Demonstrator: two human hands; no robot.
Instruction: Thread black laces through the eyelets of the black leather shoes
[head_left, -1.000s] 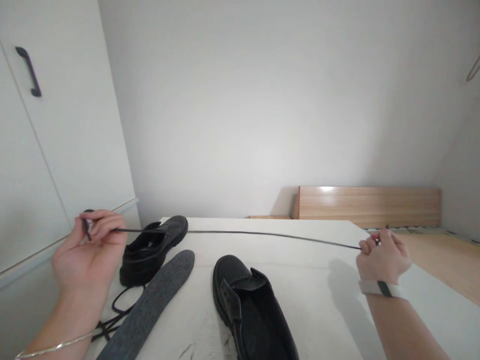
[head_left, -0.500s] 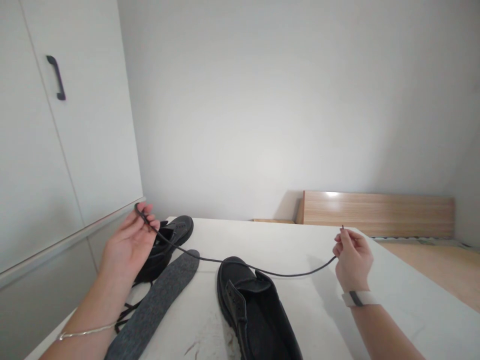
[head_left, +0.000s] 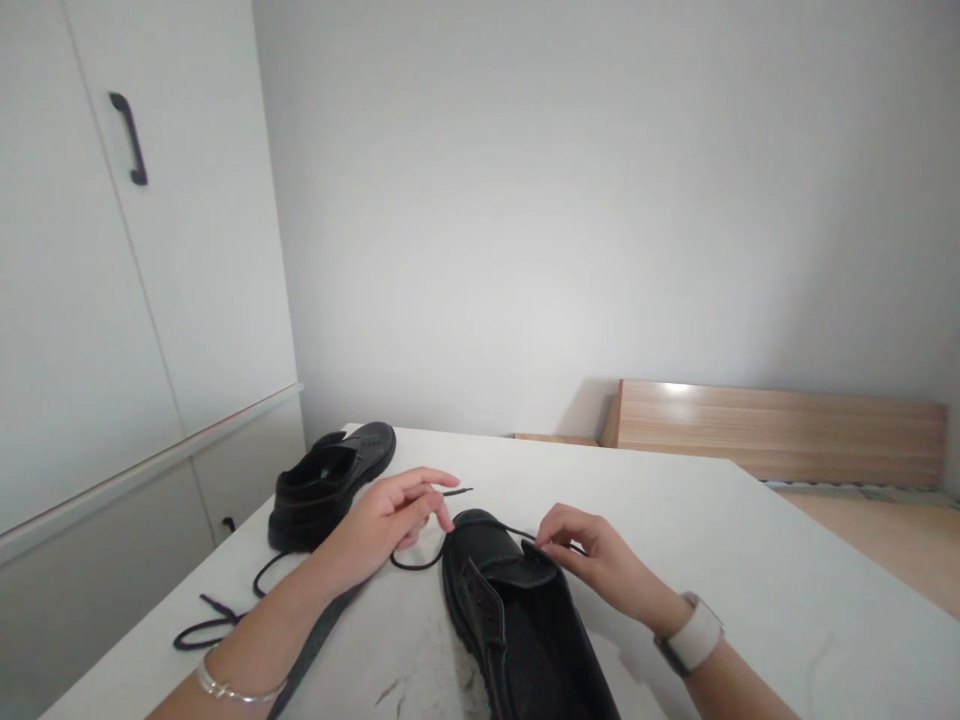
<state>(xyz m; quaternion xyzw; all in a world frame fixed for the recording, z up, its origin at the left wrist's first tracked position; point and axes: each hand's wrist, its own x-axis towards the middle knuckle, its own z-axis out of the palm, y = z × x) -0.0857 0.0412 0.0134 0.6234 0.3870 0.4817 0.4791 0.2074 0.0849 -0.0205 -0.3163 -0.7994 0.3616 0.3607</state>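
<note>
A black lace-up shoe (head_left: pixel 525 640) without laces threaded lies on the table, toe away from me, its tongue and eyelet flaps loose. A thin black shoelace (head_left: pixel 420 567) crosses over its toe. My right hand (head_left: pixel 589 555) is at the shoe's right eyelet flap, thumb and fingertips closed on the lace; a bit of lace shows beyond the fingers. My left hand (head_left: pixel 405 510) hovers left of the toe with its fingers apart. One lace tip sticks out past those fingers; whether they touch it is hidden.
A second black shoe (head_left: pixel 319 490) stands at the table's far left, with another black lace (head_left: pixel 206 630) in front of it. A grey insole (head_left: pixel 319 640) lies partly under my left forearm. White cupboards (head_left: pixel 187 250) flank the white table (head_left: pixel 660 490); a wooden headboard (head_left: pixel 780 430) is behind right.
Both hands came inward and together from a wide spread, where the lace was stretched between them. The left fingers have loosened; the right hand came to the shoe's flap.
</note>
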